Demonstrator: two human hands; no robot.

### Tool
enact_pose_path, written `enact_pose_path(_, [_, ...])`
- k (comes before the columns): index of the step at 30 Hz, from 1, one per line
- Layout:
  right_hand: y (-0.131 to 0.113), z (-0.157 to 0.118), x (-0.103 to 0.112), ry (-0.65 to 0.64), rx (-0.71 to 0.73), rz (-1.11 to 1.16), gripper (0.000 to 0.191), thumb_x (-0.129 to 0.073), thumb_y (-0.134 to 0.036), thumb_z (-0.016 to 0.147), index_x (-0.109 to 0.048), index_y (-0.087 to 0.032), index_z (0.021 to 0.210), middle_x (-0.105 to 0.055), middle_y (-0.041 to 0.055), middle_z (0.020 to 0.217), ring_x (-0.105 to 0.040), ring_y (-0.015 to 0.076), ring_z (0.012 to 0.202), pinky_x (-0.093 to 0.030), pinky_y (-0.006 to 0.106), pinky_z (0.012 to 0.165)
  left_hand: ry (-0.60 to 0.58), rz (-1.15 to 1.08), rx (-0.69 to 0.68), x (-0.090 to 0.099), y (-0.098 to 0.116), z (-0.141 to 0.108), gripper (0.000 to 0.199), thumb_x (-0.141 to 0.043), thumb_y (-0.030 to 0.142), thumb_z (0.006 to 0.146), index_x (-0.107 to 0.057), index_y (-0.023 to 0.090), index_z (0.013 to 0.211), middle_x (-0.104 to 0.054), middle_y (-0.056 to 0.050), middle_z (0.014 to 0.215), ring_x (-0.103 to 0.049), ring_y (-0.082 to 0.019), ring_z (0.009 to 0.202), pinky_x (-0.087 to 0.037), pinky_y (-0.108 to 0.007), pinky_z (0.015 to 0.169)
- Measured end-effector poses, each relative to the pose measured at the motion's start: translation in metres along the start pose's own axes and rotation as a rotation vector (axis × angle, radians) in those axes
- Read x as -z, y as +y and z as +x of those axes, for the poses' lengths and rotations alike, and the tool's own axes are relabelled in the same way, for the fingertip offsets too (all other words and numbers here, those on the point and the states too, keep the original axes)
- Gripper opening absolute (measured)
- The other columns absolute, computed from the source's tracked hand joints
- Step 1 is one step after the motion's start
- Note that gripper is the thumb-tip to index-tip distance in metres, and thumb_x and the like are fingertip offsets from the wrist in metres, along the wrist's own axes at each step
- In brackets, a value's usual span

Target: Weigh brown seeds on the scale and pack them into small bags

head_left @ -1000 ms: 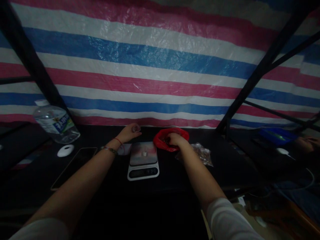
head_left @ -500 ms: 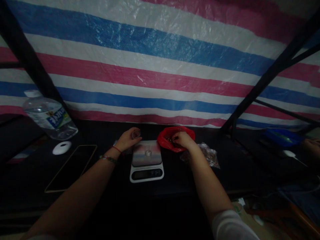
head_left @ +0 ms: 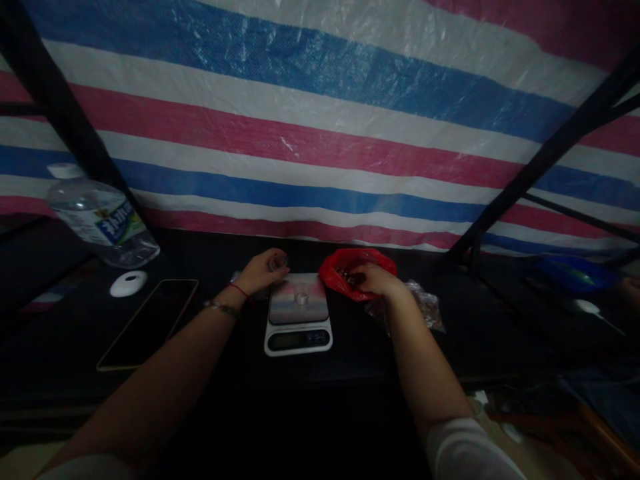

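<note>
My left hand (head_left: 265, 270) is closed around a small clear round container (head_left: 278, 263), just behind the left edge of a kitchen scale (head_left: 299, 341). On the scale's shiny plate stands a tiny clear ring-shaped dish (head_left: 301, 299); its display cannot be read. My right hand (head_left: 377, 280) reaches into an open red plastic bag (head_left: 336, 279), its fingers bent among small dark brown pieces (head_left: 350, 275). The fingertips are partly hidden, so what they pinch cannot be made out. Beside my right wrist lies a clear plastic bag (head_left: 430, 310) of brownish bits.
To the left stand a large water bottle (head_left: 107, 223), a white oval object (head_left: 129, 283) and a phone (head_left: 150, 327). A striped tarp (head_left: 300, 160) hangs behind the black table, between dark metal posts (head_left: 525, 180). Far right, a blue object (head_left: 575, 272) lies near another person's hand (head_left: 631, 290).
The whole view has shifted slightly. My right hand has turned a little inside the red bag, its fingers still among the brown pieces. My left hand keeps its hold on the clear container.
</note>
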State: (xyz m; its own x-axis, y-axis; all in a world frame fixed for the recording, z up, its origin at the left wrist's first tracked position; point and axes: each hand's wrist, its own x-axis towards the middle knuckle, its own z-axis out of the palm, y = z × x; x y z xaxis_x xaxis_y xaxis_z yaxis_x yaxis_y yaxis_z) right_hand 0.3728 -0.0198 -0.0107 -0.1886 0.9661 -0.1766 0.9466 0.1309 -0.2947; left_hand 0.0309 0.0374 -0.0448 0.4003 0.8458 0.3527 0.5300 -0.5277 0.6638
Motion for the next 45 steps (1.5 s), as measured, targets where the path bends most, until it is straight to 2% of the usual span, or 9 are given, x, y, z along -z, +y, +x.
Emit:
enact_pose_path(3, [-0.004,0.003,-0.002,0.026,-0.025,-0.022,0.040,-0.068,-0.015,0.070,-0.070,-0.021,0.109,-0.070,0.0058,0.110,-0.065,0.0204,0.097,-0.047,0.023,0.085,0.005,-0.014,-0.004,-0.001,-0.001,0.000,0.042,-0.063,0.044,0.074,-0.057,0.018,0.107,-0.066,-0.005,0.091,-0.062,-0.018,0.080,-0.050,-0.032,0.074])
enact_pose_path(9, [-0.011,0.001,-0.001,0.011,-0.042,-0.036,0.040,-0.068,-0.011,0.068,-0.071,-0.021,0.106,-0.072,0.0040,0.103,-0.066,0.0187,0.092,-0.047,0.021,0.078,0.006,-0.035,0.017,-0.001,-0.003,0.000,0.041,-0.063,0.044,0.074,-0.057,0.019,0.106,-0.066,-0.004,0.089,-0.062,-0.019,0.079,-0.050,-0.032,0.073])
enact_pose_path(14, [-0.016,-0.001,0.000,0.070,-0.034,-0.044,0.033,-0.061,-0.008,0.072,-0.073,-0.020,0.100,-0.073,0.0038,0.100,-0.066,0.0172,0.089,-0.046,0.020,0.076,0.008,-0.037,0.029,-0.001,-0.004,0.000,0.041,-0.063,0.044,0.073,-0.059,0.019,0.105,-0.066,-0.004,0.090,-0.063,-0.019,0.080,-0.050,-0.032,0.074])
enact_pose_path(19, [-0.016,-0.001,-0.002,0.032,-0.005,-0.018,0.041,-0.068,-0.019,0.070,-0.069,-0.018,0.111,-0.070,0.0067,0.109,-0.065,0.0204,0.096,-0.046,0.023,0.084,0.005,-0.062,0.027,-0.001,-0.006,0.000,0.040,-0.063,0.045,0.073,-0.059,0.018,0.103,-0.066,-0.004,0.088,-0.062,-0.018,0.078,-0.050,-0.032,0.073])
enact_pose_path(24, [-0.017,0.001,-0.007,0.077,0.046,0.013,0.062,-0.070,-0.016,0.066,-0.059,-0.017,0.127,-0.060,0.0107,0.128,-0.056,0.0242,0.115,-0.041,0.027,0.096,0.000,-0.071,0.030,-0.001,-0.005,0.000,0.040,-0.063,0.045,0.074,-0.059,0.018,0.103,-0.066,-0.004,0.087,-0.062,-0.018,0.077,-0.050,-0.032,0.072])
enact_pose_path(26, [-0.019,0.003,-0.009,0.051,0.064,0.009,0.056,-0.067,-0.011,0.067,-0.062,-0.017,0.122,-0.061,0.0098,0.126,-0.057,0.0232,0.114,-0.041,0.026,0.096,-0.003,-0.074,0.031,-0.001,-0.005,-0.001,0.040,-0.062,0.045,0.074,-0.058,0.018,0.103,-0.066,-0.004,0.087,-0.062,-0.019,0.077,-0.050,-0.032,0.072])
enact_pose_path(30, [-0.021,0.005,-0.009,0.029,0.050,0.007,0.041,-0.063,-0.007,0.069,-0.070,-0.018,0.108,-0.069,0.0061,0.112,-0.063,0.0193,0.100,-0.045,0.022,0.087,-0.020,-0.070,0.036,-0.001,-0.006,0.000,0.039,-0.063,0.043,0.074,-0.058,0.018,0.104,-0.066,-0.004,0.087,-0.062,-0.018,0.077,-0.049,-0.032,0.071])
enact_pose_path(35, [-0.025,0.003,-0.004,0.095,0.057,-0.014,0.027,-0.065,-0.010,0.073,-0.073,-0.019,0.098,-0.072,0.0043,0.101,-0.066,0.0175,0.091,-0.046,0.021,0.080,-0.022,-0.074,0.035,0.000,-0.006,0.000,0.039,-0.063,0.044,0.074,-0.059,0.018,0.103,-0.066,-0.005,0.087,-0.062,-0.019,0.078,-0.050,-0.033,0.073])
enact_pose_path(45, [-0.013,0.005,-0.002,0.136,0.029,0.029,0.030,-0.064,-0.009,0.073,-0.073,-0.017,0.100,-0.073,0.0040,0.101,-0.067,0.0175,0.091,-0.047,0.021,0.081,-0.004,-0.080,0.055,0.001,-0.003,-0.001,0.041,-0.064,0.047,0.072,-0.061,0.018,0.101,-0.067,-0.004,0.088,-0.062,-0.019,0.078,-0.050,-0.032,0.073])
